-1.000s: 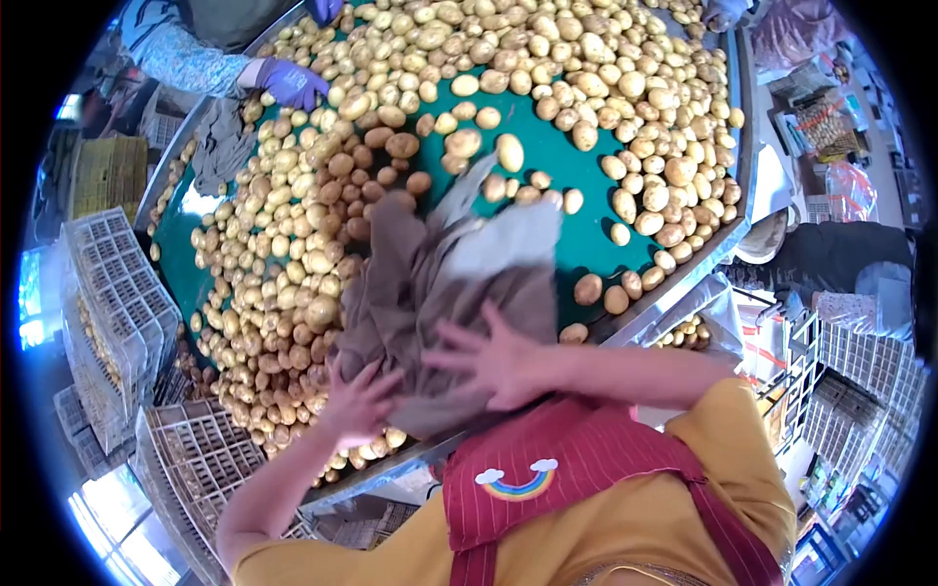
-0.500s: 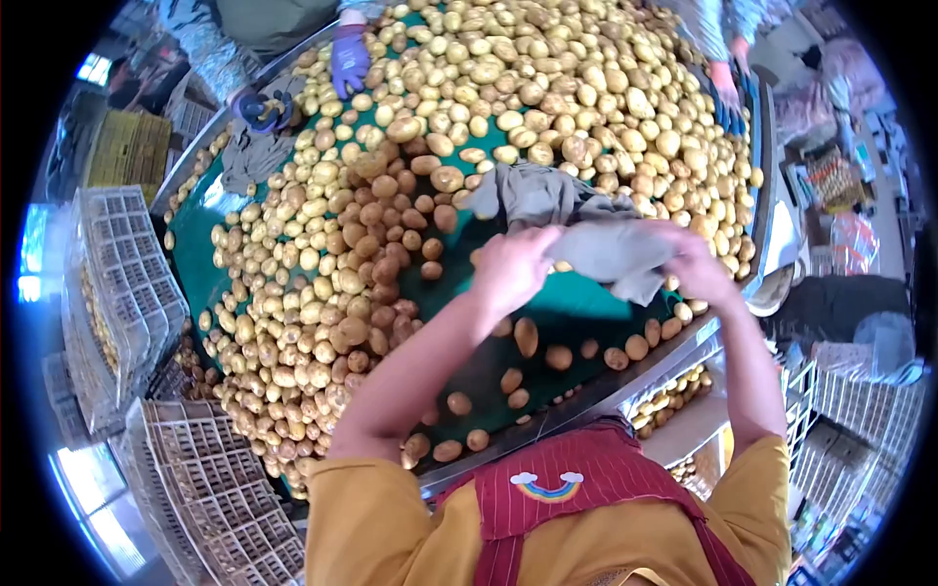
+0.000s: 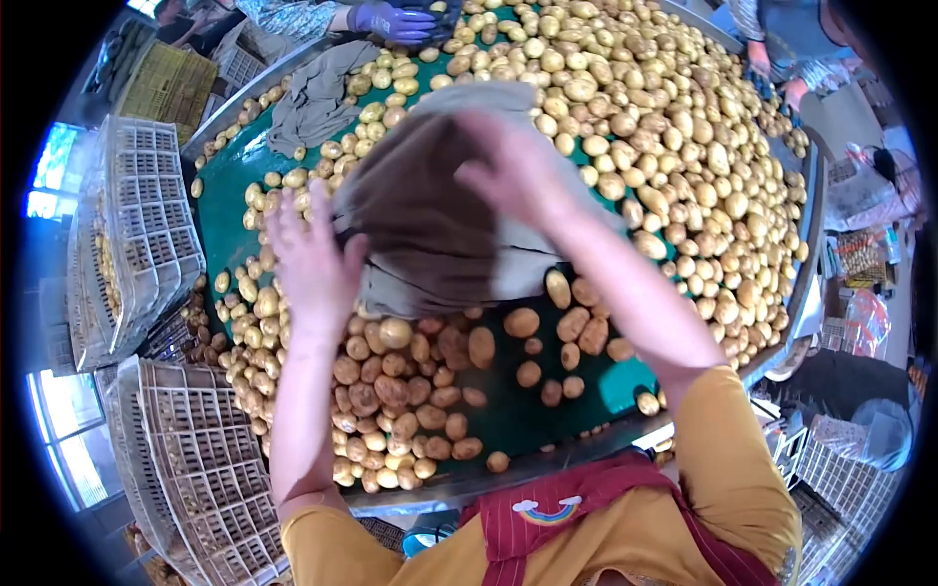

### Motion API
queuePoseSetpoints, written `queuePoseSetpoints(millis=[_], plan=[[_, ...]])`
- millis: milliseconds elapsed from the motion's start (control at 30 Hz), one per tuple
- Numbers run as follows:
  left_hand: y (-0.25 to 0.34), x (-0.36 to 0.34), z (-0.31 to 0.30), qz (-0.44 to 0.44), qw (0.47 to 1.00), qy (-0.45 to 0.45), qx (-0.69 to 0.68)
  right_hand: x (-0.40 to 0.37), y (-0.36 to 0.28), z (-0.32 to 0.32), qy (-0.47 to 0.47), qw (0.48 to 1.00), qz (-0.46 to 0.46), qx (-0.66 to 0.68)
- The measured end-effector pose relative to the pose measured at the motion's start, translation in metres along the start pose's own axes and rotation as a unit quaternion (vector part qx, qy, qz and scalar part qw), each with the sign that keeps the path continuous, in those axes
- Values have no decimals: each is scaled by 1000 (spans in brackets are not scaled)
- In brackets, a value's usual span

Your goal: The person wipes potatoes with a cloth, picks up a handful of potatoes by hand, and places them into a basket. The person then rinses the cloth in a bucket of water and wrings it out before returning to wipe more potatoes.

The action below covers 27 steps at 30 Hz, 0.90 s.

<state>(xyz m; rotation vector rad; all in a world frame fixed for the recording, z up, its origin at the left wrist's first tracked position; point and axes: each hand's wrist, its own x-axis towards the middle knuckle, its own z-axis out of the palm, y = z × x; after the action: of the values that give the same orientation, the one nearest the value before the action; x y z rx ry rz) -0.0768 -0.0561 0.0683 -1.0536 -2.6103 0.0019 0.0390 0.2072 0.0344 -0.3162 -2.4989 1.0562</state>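
Observation:
A grey-brown cloth [image 3: 420,195] lies spread over potatoes in the middle of the green surface, part of it in shadow. My left hand [image 3: 318,264] is open at the cloth's left edge, fingers spread above the potatoes [image 3: 278,322]. Over the cloth's right part is my right hand [image 3: 523,176], somewhat blurred, thumb and fingers apart and nothing gripped. Loose potatoes [image 3: 522,322] sit on the green table surface [image 3: 518,415] nearer my body.
Another grey cloth [image 3: 318,98] lies at the far left. Across the table are a co-worker's purple-gloved hand [image 3: 393,21] and, at far right, another worker's hands [image 3: 760,63]. Plastic crates [image 3: 156,225] stand left of the metal table rim [image 3: 806,303].
The cloth, earlier held up between both hands, now lies spread farther left over the potatoes. Both hands have opened and moved left. The purple-gloved hand has shifted right.

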Motion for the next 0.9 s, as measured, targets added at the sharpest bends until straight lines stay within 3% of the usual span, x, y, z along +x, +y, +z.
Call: queuePoseSetpoints(millis=[33, 67, 133, 200, 233, 333, 400, 433, 467, 500, 533, 600, 667, 700, 767, 800, 867, 900], plan=[[9, 6, 30, -12, 993, -73, -91, -5, 39, 76, -11, 979, -59, -195], [6, 4, 87, 38, 993, -100, -55, -13, 60, 121, 20, 966, -99, -240], [8, 16, 150, 29, 996, -85, -21, 24, 62, 127, 42, 966, -128, -219], [-11, 62, 178, 34, 997, -67, -14, 71, 75, 121, -37, 973, -103, -202], [-20, 78, 186, 36, 996, -47, -65, 85, 85, 127, -7, 980, -102, -171], [16, 64, 144, -49, 985, -143, -78, 48, 75, 136, 50, 941, -113, -315], [24, 15, 138, -5, 982, -131, -134, -8, 65, 117, -29, 946, -91, -309], [28, -16, 150, 81, 988, -42, -126, -35, 50, 94, -81, 941, -80, -317], [50, -39, 121, 40, 961, -151, -227, -59, 40, 72, -128, 934, -72, -327], [78, -57, 101, 76, 978, -187, -44, -87, 43, 57, -141, 931, -83, -326], [99, -77, 94, 82, 977, -165, -106, -115, 47, 42, -153, 929, -92, -326], [149, -113, 86, 119, 961, -231, -95, -166, 44, 1, -222, 920, -37, -319], [201, -144, 87, 164, 929, -220, -248, -209, 48, -39, -308, 890, 16, -336], [225, -157, 94, 211, 914, -165, -306, -223, 53, -56, -317, 883, 30, -345], [268, -150, 116, 220, 858, -169, -432, -226, 74, -77, -332, 861, 100, -373], [283, -139, 143, 214, 833, -173, -481, -218, 89, -77, -312, 856, 92, -403], [277, -76, 153, 251, 851, -126, -443, -183, 107, -65, -304, 818, 114, -476], [246, -40, 142, 316, 901, -16, -297, -169, 117, -51, -265, 838, 118, -462]])
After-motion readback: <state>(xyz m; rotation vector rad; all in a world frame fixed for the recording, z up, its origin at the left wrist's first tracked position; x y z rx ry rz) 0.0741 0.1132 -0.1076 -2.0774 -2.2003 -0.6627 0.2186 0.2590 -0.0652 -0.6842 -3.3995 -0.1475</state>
